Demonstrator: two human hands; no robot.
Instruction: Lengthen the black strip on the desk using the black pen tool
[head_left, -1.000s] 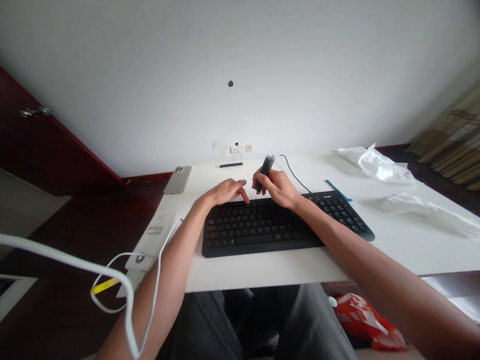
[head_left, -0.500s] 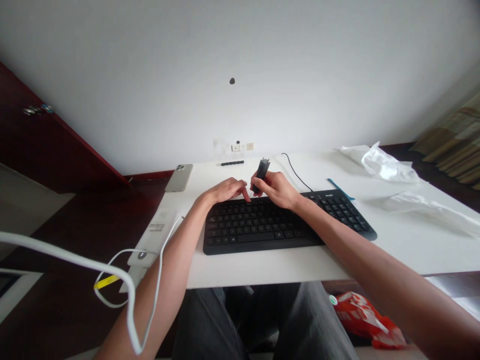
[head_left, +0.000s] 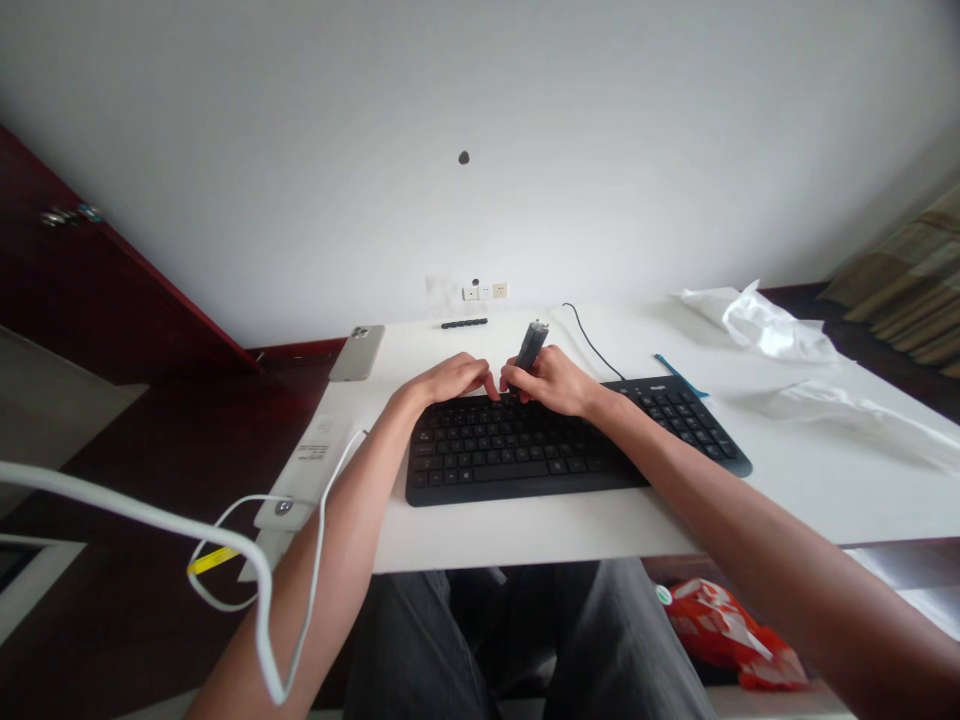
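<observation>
A black keyboard (head_left: 517, 455) lies on the white table in front of me, its number pad to the right. My left hand (head_left: 459, 378) rests at its back edge, fingers bent, with one fingertip pointing down onto the top row. No object shows in that hand. Beside it, my right hand (head_left: 551, 380) is closed around the thick dark handle of a screwdriver (head_left: 533, 343), held tilted like a pen. The tool's lower end meets the keyboard's upper edge and is hidden by my fingers.
A phone (head_left: 357, 353) lies at the back left, and a black ridged strip (head_left: 464, 323) near the wall. A white power strip (head_left: 289, 490) with a white cable is at left. Clear plastic bags (head_left: 765, 325) and a blue tie (head_left: 681, 376) lie at right.
The screwdriver handle leans further to the right, and my right hand sits slightly lower around it. My left fingertip stays at the keyboard's top row.
</observation>
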